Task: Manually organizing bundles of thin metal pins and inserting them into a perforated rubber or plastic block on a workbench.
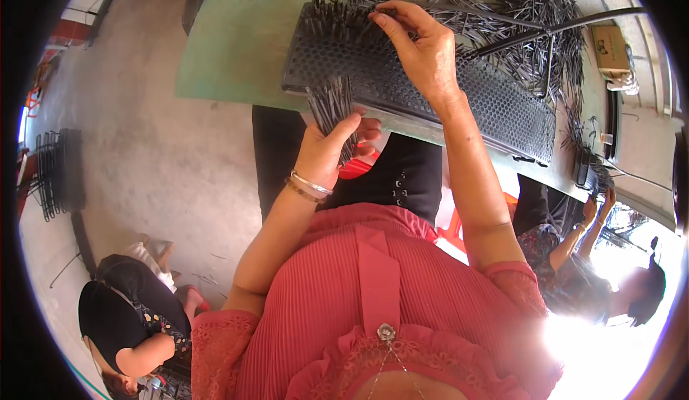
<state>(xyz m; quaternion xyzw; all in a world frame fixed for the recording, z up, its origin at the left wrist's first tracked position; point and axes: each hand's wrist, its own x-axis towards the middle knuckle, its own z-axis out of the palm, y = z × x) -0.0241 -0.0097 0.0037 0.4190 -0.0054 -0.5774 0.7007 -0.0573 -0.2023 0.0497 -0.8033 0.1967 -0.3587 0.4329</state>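
Note:
My left hand (pixel 331 142) is closed around a bundle of thin black sticks (pixel 329 106), held upright just off the table's near edge. A long black tray (pixel 502 109), full of small round holes, lies along that edge. Many sticks (pixel 330 25) stand packed in the holes at its left end. Over the tray, beside those standing sticks, my right hand (pixel 425 52) has thumb and forefinger pinched together. What sits between these fingertips is too small to make out.
Loose black sticks (pixel 495 34) lie heaped behind the tray on the green table (pixel 237 48). A dark bar (pixel 574 25) crosses the heap. At the right, another person (pixel 567 246) works at the same table; one more person (pixel 136 314) sits at lower left. A cardboard box (pixel 610 50) stands far right.

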